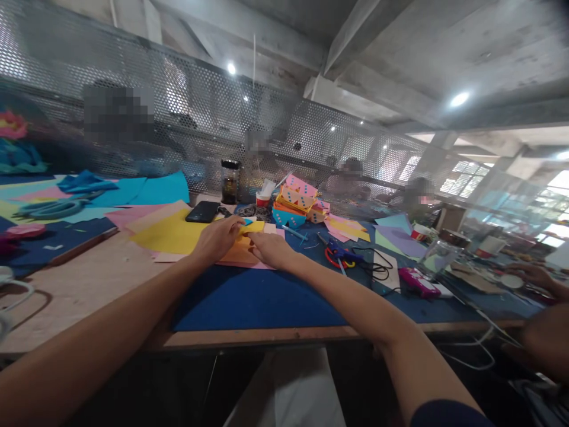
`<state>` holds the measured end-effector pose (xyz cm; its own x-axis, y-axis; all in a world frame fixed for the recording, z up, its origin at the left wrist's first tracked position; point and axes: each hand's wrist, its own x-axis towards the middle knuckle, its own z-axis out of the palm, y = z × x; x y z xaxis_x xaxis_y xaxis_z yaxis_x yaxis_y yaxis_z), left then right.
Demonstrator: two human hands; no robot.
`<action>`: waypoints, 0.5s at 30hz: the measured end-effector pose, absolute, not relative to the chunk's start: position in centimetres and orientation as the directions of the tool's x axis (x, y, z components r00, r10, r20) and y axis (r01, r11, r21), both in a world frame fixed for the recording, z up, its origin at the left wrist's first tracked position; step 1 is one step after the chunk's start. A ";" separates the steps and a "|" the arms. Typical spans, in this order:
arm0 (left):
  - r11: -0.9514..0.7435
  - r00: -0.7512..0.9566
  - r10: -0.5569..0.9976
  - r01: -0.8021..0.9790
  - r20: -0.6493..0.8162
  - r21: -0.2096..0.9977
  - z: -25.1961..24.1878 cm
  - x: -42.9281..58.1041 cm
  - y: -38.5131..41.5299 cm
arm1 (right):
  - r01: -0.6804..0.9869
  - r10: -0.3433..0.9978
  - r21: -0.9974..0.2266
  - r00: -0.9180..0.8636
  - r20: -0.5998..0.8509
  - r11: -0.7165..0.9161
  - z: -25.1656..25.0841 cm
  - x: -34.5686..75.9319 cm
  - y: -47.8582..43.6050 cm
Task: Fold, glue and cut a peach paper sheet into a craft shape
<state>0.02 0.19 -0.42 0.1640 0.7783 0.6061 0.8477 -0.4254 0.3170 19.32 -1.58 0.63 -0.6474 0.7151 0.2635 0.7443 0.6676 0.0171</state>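
My left hand (pixel 221 237) and my right hand (pixel 272 249) meet over the blue mat, fingers closed on a small piece of yellow paper (pixel 255 227). A bit of blue (pixel 247 222) shows at my left fingertips. Under the hands lie an orange sheet (pixel 236 254) and pink paper (pixel 267 265). Large yellow sheets (pixel 166 232) spread out beside my left wrist, with a black phone (pixel 203 212) resting on them. Just beyond the hands sits a pile of folded orange, pink and blue paper pieces with dots (pixel 294 201). My fingers partly hide the held paper.
A dark-lidded bottle (pixel 230 182) stands behind the phone. Scissors with red and yellow handles (pixel 338 256), black cord and a magenta object (pixel 420 282) lie to the right, near a clear jar (pixel 442 252). Blue paper (pixel 155 190) is at left. A co-worker's hand (pixel 533 277) appears far right.
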 end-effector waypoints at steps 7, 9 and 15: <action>-0.502 0.240 0.762 0.805 0.602 0.315 0.0 0.3 -0.6 | 0.766 0.760 -0.078 -0.609 0.228 0.638 1.1 19.9 -1.7; -0.510 0.254 0.758 0.805 0.601 0.304 -0.3 0.4 -0.5 | 0.763 0.761 -0.097 -0.611 0.217 0.640 1.2 20.4 -1.7; -0.484 0.191 0.737 0.819 0.648 0.309 -0.8 0.2 0.3 | 0.729 0.735 -0.108 -0.658 0.160 0.676 1.1 23.7 -1.5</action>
